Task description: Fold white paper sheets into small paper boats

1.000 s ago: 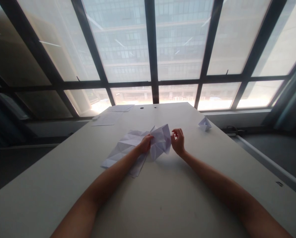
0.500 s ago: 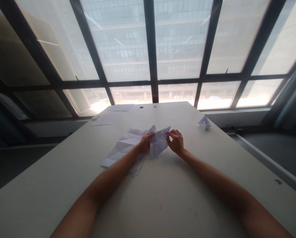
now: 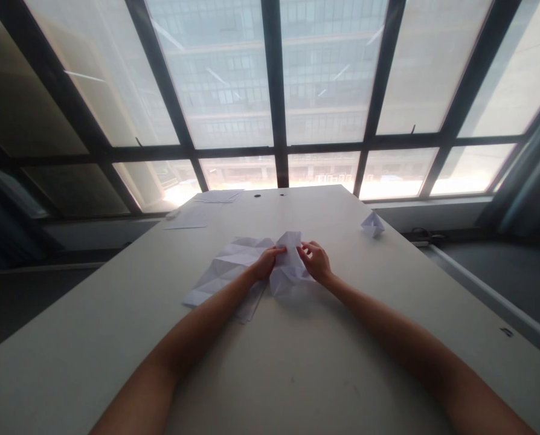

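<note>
A creased sheet of white folded paper (image 3: 289,266) is held just above the table, its lower right part smeared by motion. My left hand (image 3: 265,263) is closed on its left side, the thumb lying over the front. At the paper's right edge, my right hand (image 3: 316,262) has its fingers bent and drawn together on the paper; the exact contact is hard to make out. Beneath and beside my left forearm lie creased white sheets (image 3: 220,269) on the table, with flat paper corners showing below them.
The white table (image 3: 252,374) stretches toward tall windows. A small folded paper shape (image 3: 372,225) stands near its right edge. Flat white sheets (image 3: 188,217) lie at the far left. A dark round hole (image 3: 257,196) sits near the far edge.
The held paper has turned and changed shape: its pointed right corner no longer shows, and its lower part has swung down and right. My right hand has shifted slightly left.
</note>
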`<action>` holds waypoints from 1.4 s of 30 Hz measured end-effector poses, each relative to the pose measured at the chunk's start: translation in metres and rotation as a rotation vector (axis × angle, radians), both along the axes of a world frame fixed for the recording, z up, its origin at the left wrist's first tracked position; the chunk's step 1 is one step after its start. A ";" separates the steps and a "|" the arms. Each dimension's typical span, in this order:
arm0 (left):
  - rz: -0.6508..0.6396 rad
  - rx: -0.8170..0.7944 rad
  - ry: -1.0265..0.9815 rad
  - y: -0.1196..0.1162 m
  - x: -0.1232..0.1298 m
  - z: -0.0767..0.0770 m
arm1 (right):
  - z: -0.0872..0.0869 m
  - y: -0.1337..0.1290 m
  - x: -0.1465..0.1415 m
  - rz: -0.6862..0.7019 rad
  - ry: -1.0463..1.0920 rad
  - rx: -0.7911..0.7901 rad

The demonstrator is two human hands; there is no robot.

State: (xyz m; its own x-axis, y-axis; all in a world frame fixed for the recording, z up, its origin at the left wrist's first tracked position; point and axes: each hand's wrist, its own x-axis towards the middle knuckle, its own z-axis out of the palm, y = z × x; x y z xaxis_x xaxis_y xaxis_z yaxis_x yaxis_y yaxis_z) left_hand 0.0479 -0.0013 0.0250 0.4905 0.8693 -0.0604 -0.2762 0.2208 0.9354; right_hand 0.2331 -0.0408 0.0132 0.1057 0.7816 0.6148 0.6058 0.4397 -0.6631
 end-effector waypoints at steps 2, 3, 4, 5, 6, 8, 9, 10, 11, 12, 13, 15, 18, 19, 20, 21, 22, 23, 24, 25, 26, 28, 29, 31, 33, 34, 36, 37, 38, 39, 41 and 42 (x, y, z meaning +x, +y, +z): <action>0.020 0.001 0.002 0.001 0.001 -0.002 | 0.001 -0.001 -0.001 -0.097 0.069 0.089; 0.045 -0.003 0.016 0.002 0.001 -0.003 | 0.002 -0.002 -0.002 -0.107 0.090 0.131; 0.073 -0.007 0.033 0.004 0.001 -0.004 | 0.002 -0.002 -0.002 -0.080 0.098 0.155; 0.097 -0.008 0.049 0.005 0.001 -0.006 | 0.001 -0.002 -0.003 -0.020 0.101 0.157; 0.107 -0.005 0.063 0.007 0.001 -0.008 | 0.001 -0.002 -0.003 0.058 0.105 0.138; 0.089 0.011 0.077 0.009 0.001 -0.011 | -0.001 -0.001 -0.005 0.190 0.135 0.062; 0.072 0.021 0.081 0.009 0.000 -0.012 | -0.002 -0.001 -0.007 0.228 0.160 0.026; 0.055 0.031 0.086 0.009 0.000 -0.013 | -0.002 -0.001 -0.008 0.254 0.185 -0.003; 0.036 0.042 0.096 0.009 -0.001 -0.014 | -0.003 -0.001 -0.009 0.273 0.205 -0.024; 0.017 0.054 0.112 0.008 -0.001 -0.014 | -0.003 -0.001 -0.010 0.287 0.219 -0.039; -0.002 0.069 0.130 0.007 -0.001 -0.015 | -0.002 -0.002 -0.010 0.296 0.226 -0.048; -0.038 0.108 0.170 0.006 -0.001 -0.016 | -0.001 -0.003 -0.011 0.289 0.226 -0.064; -0.079 0.177 0.203 0.005 -0.001 -0.017 | 0.000 -0.004 -0.011 0.222 0.228 -0.092; -0.087 0.191 0.209 0.005 -0.001 -0.018 | 0.001 -0.004 -0.011 0.202 0.243 -0.098; -0.091 0.196 0.216 0.005 0.000 -0.018 | 0.001 -0.004 -0.011 0.189 0.267 -0.097; -0.090 0.193 0.221 0.005 0.000 -0.018 | 0.001 -0.003 -0.011 0.184 0.300 -0.090; -0.089 0.182 0.222 0.005 0.000 -0.018 | 0.002 -0.002 -0.011 0.186 0.342 -0.079; -0.088 0.168 0.217 0.005 0.000 -0.018 | 0.002 -0.001 -0.011 0.194 0.390 -0.070; -0.090 0.154 0.207 0.005 0.000 -0.018 | 0.003 0.000 -0.011 0.208 0.444 -0.069; -0.092 0.142 0.193 0.005 0.001 -0.018 | 0.004 0.002 -0.010 0.225 0.504 -0.079; -0.090 0.133 0.176 0.005 0.001 -0.018 | 0.005 0.003 -0.009 0.239 0.567 -0.098; -0.046 0.110 0.142 0.006 0.002 -0.018 | 0.007 0.005 -0.004 0.247 0.701 -0.140; -0.002 0.096 0.123 0.006 0.002 -0.017 | 0.007 0.007 -0.001 0.235 0.770 -0.151; 0.100 0.074 0.083 0.008 0.003 -0.015 | 0.007 0.012 0.008 0.180 0.898 -0.150; 0.196 0.085 0.059 0.010 0.004 -0.013 | 0.005 0.019 0.020 0.103 0.995 -0.147; 0.240 0.100 0.058 0.011 0.004 -0.012 | 0.003 0.023 0.027 0.063 1.030 -0.153; 0.328 0.124 0.078 0.014 0.004 -0.011 | -0.002 0.031 0.041 0.000 1.072 -0.202; 0.370 0.133 0.092 0.016 0.004 -0.011 | -0.004 0.035 0.048 -0.018 1.080 -0.234; 0.406 0.144 0.111 0.017 0.003 -0.011 | -0.006 0.039 0.055 -0.031 1.080 -0.268; 0.441 0.167 0.140 0.019 0.003 -0.011 | -0.007 0.042 0.062 -0.038 1.076 -0.290; 0.501 0.243 0.219 0.021 0.003 -0.012 | -0.009 0.048 0.073 -0.035 1.057 -0.319; 0.525 0.283 0.259 0.022 0.003 -0.013 | -0.009 0.049 0.078 -0.024 1.044 -0.331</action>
State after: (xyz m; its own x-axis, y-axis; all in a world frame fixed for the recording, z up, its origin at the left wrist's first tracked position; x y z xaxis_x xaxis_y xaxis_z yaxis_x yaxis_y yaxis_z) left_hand 0.0506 0.0206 0.0125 -0.0034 0.9891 0.1473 -0.0378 -0.1473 0.9884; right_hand 0.3113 0.0087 0.0041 0.4699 0.8823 -0.0267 -0.3167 0.1402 -0.9381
